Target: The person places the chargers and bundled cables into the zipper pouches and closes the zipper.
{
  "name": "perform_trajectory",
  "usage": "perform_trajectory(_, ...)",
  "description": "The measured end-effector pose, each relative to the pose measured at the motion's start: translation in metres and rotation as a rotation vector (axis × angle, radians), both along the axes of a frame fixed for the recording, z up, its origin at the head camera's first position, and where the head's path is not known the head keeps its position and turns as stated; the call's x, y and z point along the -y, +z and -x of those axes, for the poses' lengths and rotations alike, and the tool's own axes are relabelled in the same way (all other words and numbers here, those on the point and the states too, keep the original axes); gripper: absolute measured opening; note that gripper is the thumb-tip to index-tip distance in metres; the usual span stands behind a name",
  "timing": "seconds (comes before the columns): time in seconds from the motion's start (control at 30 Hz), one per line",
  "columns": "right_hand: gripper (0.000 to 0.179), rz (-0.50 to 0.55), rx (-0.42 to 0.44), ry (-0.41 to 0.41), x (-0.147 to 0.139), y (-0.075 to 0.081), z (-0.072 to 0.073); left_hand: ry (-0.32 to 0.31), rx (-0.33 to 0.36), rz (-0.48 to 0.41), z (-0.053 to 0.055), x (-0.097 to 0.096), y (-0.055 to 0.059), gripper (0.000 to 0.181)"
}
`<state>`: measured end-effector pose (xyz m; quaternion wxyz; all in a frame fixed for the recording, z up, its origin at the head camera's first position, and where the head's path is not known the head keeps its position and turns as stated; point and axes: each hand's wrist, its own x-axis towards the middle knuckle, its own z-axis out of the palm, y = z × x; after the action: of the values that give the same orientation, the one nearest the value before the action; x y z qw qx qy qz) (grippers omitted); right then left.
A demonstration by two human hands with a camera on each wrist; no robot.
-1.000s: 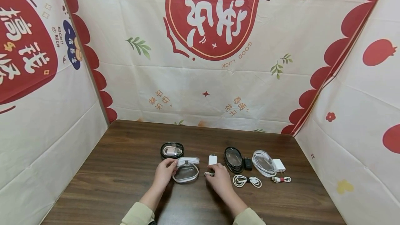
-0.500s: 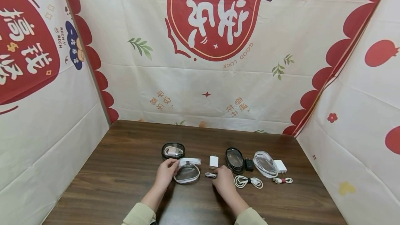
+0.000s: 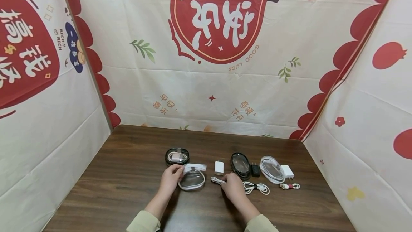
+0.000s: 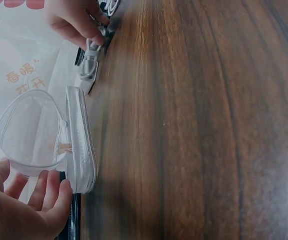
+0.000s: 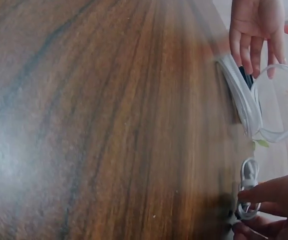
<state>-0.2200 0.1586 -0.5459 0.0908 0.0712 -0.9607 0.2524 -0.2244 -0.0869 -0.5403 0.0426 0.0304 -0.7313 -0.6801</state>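
Observation:
In front of me is a small clear zip case (image 3: 192, 188) with white trim, its lid raised. My left hand (image 3: 170, 180) pinches the raised lid at its left side; in the left wrist view, thumb and fingers meet the edge of the lid (image 4: 31, 130). To the right, my right hand (image 3: 234, 187) grips one end of a bundled white cable (image 3: 217, 180) at the tabletop. The right wrist view shows fingers and thumb around the lower part of that cable (image 5: 250, 172), with its looped end sticking out. A white charger plug (image 3: 219, 168) lies just behind it.
A black-trimmed case (image 3: 177, 156) with a cable and plug inside sits behind the left hand. Rightward lie another black case (image 3: 240, 165), a black plug (image 3: 255, 170), a white case (image 3: 272, 169), a white plug (image 3: 287, 171), a black-tied cable (image 3: 257, 188) and a red-tied cable (image 3: 290, 186).
My right hand has shifted right, off the front of the white plug and to the cable's right end, so more of the cable shows. The left hand keeps its hold on the lid.

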Motion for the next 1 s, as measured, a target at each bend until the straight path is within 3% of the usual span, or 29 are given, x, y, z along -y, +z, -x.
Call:
perform_trajectory(0.13,0.006,0.109,0.029,0.014,0.000,0.003,0.001,-0.002,-0.005,0.016,0.000,-0.002,0.000,0.021)
perform_trajectory(0.4,0.011,0.294,0.016,0.128,0.002,0.010,-0.004,0.002,-0.007,0.022,-0.002,-0.006,0.002,0.020)
perform_trajectory(0.8,0.014,0.418,0.072,0.149,0.014,0.016,-0.005,-0.016,0.002,0.013,-0.006,-0.012,0.002,0.023)
perform_trajectory(1.0,0.009,0.425,0.059,0.144,0.022,0.010,-0.003,-0.015,-0.009,0.009,-0.006,-0.017,0.000,0.022)
